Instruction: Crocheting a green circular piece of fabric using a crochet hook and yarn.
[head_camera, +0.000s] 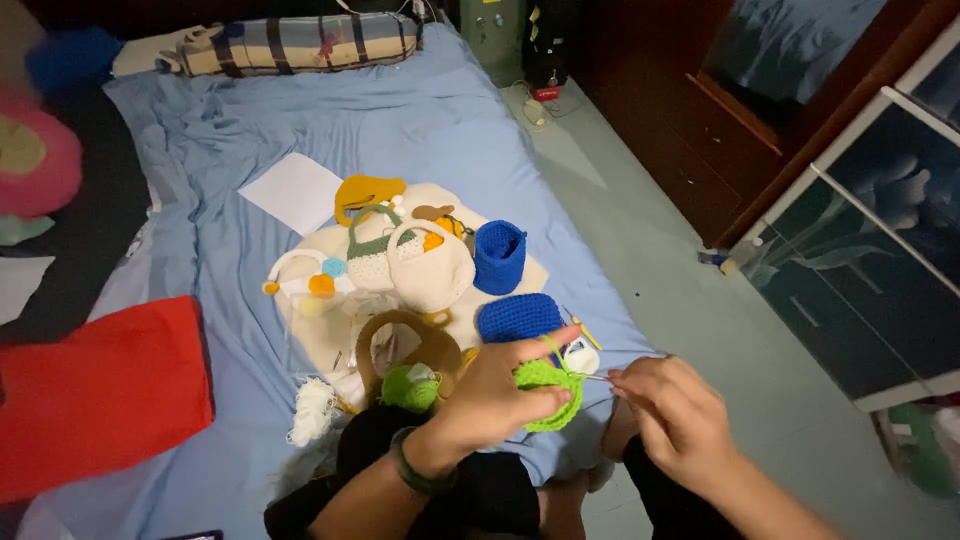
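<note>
My left hand (500, 385) holds a small round green crochet piece (548, 390), with green yarn looped over its forefinger. My right hand (675, 415) grips a thin crochet hook (598, 377) whose tip points into the green piece. A ball of green yarn (410, 385) lies just left of my left wrist, next to a brown crochet ring (400, 330). I sit on a blue bedsheet (400, 130) with dark trousers at the bottom of the view.
Finished crochet items lie on a cream cloth (310, 330): a blue cup-shaped basket (498, 255), a blue flat piece (518, 317), a cream bag (432, 268), a yellow piece (366, 192). A white paper (295, 190), red cloth (100, 390), striped bolster (300, 42) and glass-fronted cabinet (880, 240) surround.
</note>
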